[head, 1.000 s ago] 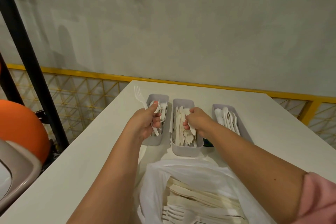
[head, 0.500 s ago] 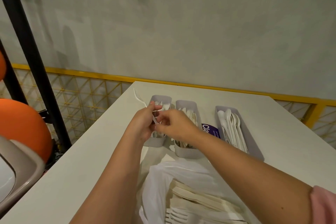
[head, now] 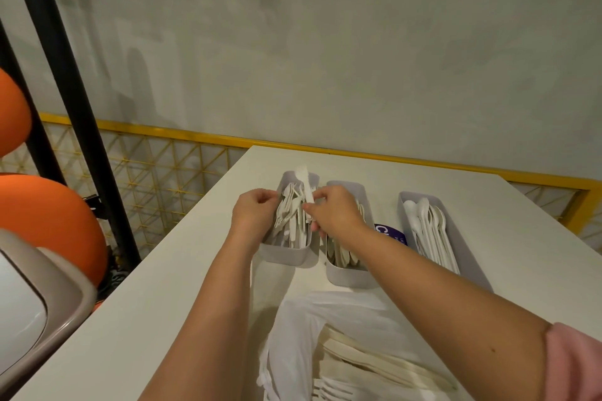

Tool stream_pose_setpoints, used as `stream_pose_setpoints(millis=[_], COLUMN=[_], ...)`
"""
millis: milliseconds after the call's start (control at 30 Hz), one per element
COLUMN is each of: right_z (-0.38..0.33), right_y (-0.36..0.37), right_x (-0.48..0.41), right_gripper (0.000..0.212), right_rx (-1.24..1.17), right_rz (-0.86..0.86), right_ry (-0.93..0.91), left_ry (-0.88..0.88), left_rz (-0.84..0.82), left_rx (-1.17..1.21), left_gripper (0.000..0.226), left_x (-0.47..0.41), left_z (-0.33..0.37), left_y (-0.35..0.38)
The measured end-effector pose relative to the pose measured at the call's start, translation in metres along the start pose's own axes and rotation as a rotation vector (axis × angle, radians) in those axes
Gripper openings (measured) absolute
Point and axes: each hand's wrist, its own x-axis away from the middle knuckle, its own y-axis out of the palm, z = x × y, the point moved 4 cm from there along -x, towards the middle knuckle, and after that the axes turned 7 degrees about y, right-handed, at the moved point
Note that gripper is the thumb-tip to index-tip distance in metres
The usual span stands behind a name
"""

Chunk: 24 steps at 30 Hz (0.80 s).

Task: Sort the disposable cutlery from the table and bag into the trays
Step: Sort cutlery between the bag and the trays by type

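Three grey trays stand in a row on the white table (head: 182,286). The left tray (head: 286,254) holds white forks, the middle tray (head: 345,277) holds beige pieces, and the right tray (head: 472,267) holds white spoons (head: 426,225). My left hand (head: 252,216) is at the left tray's left rim, fingers curled round a bunch of forks (head: 286,208) lying in it. My right hand (head: 337,213) pinches a white utensil (head: 305,184) that sticks up over the left tray. A white plastic bag (head: 303,322) with more cutlery lies open near me.
A purple label (head: 389,233) lies between the middle and right trays. A black post (head: 75,101) and orange rounded shapes (head: 49,221) stand left of the table. A yellow mesh rail (head: 169,172) runs behind it, and a grey wall rises beyond.
My right hand left the middle tray, came over to my left hand and took one white utensil. My left hand lowered its forks into the left tray.
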Motion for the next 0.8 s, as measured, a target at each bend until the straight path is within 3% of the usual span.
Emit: stream_pose_setpoints(millis=[133, 267, 367, 433, 600, 800], right_z=[0.005, 0.001, 0.000, 0.000, 0.000, -0.002], right_y=[0.005, 0.009, 0.018, 0.026, 0.040, 0.031], right_x=[-0.011, -0.014, -0.016, -0.013, -0.010, -0.006], right_gripper=[0.042, 0.007, 0.029, 0.032, 0.028, 0.008], right_rx=[-0.083, -0.054, 0.032, 0.058, 0.047, 0.031], right_rz=[-0.030, -0.046, -0.101, -0.156, -0.242, -0.251], right_ry=[0.093, 0.120, 0.139, 0.160, 0.172, 0.116], left_ry=[-0.054, -0.052, -0.070, -0.078, -0.100, -0.090], left_rz=[0.016, -0.002, -0.007, -0.015, -0.023, -0.030], left_rx=[-0.205, -0.293, -0.307, -0.308, -0.310, -0.314], left_gripper=[0.033, 0.039, 0.037, 0.035, 0.031, 0.035], left_x=[-0.003, -0.004, -0.005, -0.004, -0.006, -0.004], left_z=[-0.011, -0.014, -0.017, -0.017, -0.020, -0.018], left_y=[-0.003, -0.003, -0.004, -0.004, -0.003, -0.004])
